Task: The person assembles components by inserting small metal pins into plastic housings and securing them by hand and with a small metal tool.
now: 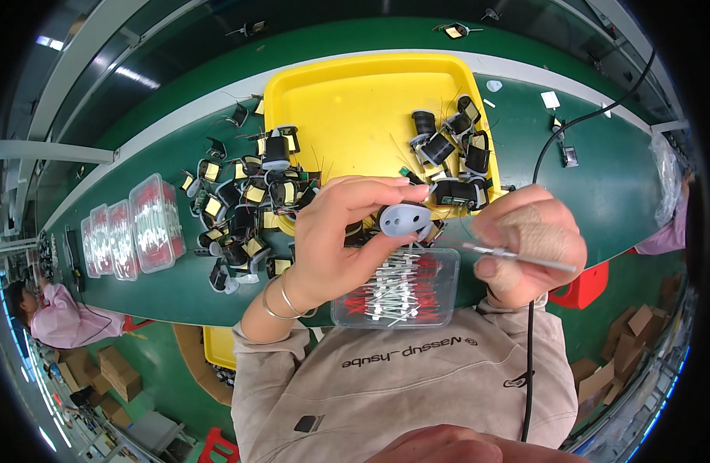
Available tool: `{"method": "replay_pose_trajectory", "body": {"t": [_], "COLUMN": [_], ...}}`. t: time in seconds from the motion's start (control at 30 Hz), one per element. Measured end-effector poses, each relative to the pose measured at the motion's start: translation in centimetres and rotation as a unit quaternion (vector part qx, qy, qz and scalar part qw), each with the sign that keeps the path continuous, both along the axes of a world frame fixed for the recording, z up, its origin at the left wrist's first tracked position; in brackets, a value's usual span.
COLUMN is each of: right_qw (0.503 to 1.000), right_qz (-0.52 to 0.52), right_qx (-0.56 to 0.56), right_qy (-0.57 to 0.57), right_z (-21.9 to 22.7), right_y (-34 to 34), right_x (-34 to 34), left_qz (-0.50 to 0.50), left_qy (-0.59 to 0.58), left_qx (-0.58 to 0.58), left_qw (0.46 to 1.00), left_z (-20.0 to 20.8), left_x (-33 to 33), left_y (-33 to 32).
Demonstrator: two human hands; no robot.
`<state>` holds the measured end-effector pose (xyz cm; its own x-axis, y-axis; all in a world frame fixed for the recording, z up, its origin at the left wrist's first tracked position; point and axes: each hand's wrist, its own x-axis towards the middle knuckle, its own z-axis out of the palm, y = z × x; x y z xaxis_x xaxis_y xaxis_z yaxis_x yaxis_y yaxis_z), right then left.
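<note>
My left hand [328,243] is closed around a small black unit with a light grey oval cap [403,221]. Several holes show in the cap, which faces me. To the right, bandage-like tape covers fingers of my right hand [536,235], which grips a thin silver metal tool [517,255], possibly tweezers. The tool points left toward the capped unit, and a fine wire seems to run between them. Just below both hands sits a clear plastic box [450,297] of short red and white wire pieces. My left fingers hide part of the unit.
Beyond my hands, a yellow tray [355,100] holds several black units at its right side. More black units [243,201] with wires are heaped left of it. Clear boxes [158,220] of red-white pieces stand farther left. A black cable [551,143] hangs beside my right hand.
</note>
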<state>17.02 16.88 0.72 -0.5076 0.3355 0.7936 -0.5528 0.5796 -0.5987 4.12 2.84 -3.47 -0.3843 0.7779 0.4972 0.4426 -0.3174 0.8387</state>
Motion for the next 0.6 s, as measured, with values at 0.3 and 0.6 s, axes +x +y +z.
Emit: {"method": "replay_pose_trajectory", "body": {"t": [0.3,0.6], "right_qw": [0.996,0.996], "right_qz": [-0.027,-0.047], "right_qx": [-0.055,0.012], "right_qy": [-0.071,-0.073], "right_z": [-0.3,0.5], "right_y": [-0.1,0.0], "right_x": [-0.8,-0.4], "left_qz": [0.075,0.088], "left_qy": [0.126,0.131], "left_qx": [0.022,0.005], "left_qw": [0.989,0.988], "left_z": [0.4,0.5], "left_x": [0.0,0.4], "left_y": [0.1,-0.1]}}
